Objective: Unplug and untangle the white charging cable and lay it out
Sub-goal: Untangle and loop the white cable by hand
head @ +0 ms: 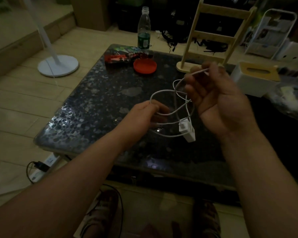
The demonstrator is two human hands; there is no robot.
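Both hands are up over the dark speckled table (93,107), with the white charging cable (163,93) looping in a loose tangle between them: the right hand (218,102) pinches one end of it up at about 1 o'clock, while the left hand (144,114) has its fingers curled round a loop at roughly 9 o'clock of the tangle. The white charger brick (187,132) dangles at the bottom of the mess, around 5 o'clock, just above the tabletop. Further back there's a red lid (144,65) at 11 o'clock, a clear plastic bottle (144,30) behind it, and a wooden rack (212,36) at 12 o'clock.
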